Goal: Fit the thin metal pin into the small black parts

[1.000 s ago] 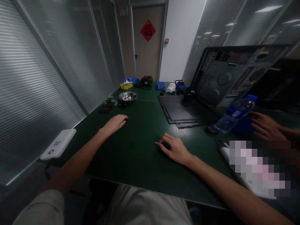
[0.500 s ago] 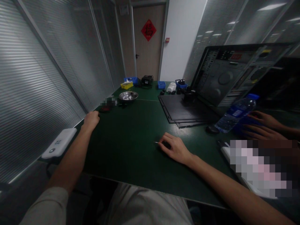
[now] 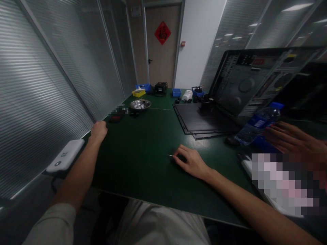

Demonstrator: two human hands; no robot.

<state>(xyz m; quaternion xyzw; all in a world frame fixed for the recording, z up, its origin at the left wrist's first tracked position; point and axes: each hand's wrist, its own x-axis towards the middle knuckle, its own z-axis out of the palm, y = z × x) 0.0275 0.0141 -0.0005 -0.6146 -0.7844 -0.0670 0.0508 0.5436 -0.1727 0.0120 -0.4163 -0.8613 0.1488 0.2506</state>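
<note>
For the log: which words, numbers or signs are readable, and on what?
"福": red diamond sign on brown wooden door.
"22", apparently: white rounded plastic box.
Too blurred: blue label on clear plastic bottle; red label in grey metal computer case; that box's round mark.
</note>
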